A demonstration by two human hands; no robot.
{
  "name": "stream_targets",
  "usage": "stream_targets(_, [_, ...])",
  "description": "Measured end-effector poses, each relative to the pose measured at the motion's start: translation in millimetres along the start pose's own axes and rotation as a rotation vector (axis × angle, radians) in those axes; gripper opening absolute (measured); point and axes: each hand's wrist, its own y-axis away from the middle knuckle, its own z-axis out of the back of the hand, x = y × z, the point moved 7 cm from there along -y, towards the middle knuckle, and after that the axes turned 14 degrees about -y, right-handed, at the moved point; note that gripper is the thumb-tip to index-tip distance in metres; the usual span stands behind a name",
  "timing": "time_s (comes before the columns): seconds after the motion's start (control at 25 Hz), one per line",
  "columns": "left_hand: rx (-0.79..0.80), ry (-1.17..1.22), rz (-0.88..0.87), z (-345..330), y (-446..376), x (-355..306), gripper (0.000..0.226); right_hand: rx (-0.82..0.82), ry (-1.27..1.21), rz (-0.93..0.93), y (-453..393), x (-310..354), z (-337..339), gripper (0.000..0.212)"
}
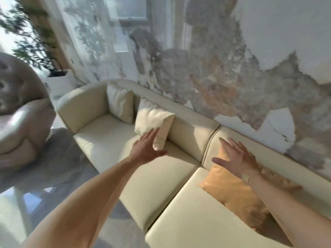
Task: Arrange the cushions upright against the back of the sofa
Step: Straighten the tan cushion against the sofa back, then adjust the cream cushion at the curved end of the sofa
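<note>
A long cream sofa (pixel 107 140) runs along the wall. One cream cushion (pixel 120 104) stands upright in its far left corner. A second cream cushion (pixel 154 120) leans against the backrest beside it. An orange cushion (pixel 232 192) leans on the backrest of the nearer seat. My left hand (pixel 146 145) is open, fingertips at the lower edge of the second cream cushion. My right hand (pixel 234 156) is open, fingers spread, over the top of the orange cushion. I cannot tell whether it touches it. Neither hand holds anything.
A wall with peeling plaster (pixel 223 77) rises right behind the sofa. A brownish armchair (pixel 19 111) stands at the left. A potted plant in a white planter (pixel 59 81) is beyond the sofa's far arm. Grey floor (pixel 59 169) lies in front.
</note>
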Motion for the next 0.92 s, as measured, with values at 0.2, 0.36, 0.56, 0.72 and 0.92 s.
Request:
stream_targets(0.2, [-0.082,0.002,0.152,50,45,90,0.103,0.052,0.002,0.150,-13,103,-25,0.086])
stream_targets(0.36, [-0.120,-0.001,0.273,77,63,178,0.105,0.089,0.044,0.263,-38,190,-63,0.089])
stream_targets(0.56, [-0.113,-0.061,0.354,108,60,305,0.108,0.078,0.053,0.349,-80,310,-127,0.087])
stream_targets(0.72, [-0.102,-0.067,0.384,136,50,399,0.107,0.078,0.043,0.331,-120,394,-175,0.088])
stream_targets(0.92, [-0.072,-0.038,0.391,157,29,487,0.105,0.093,0.058,0.296,-165,466,-220,0.087])
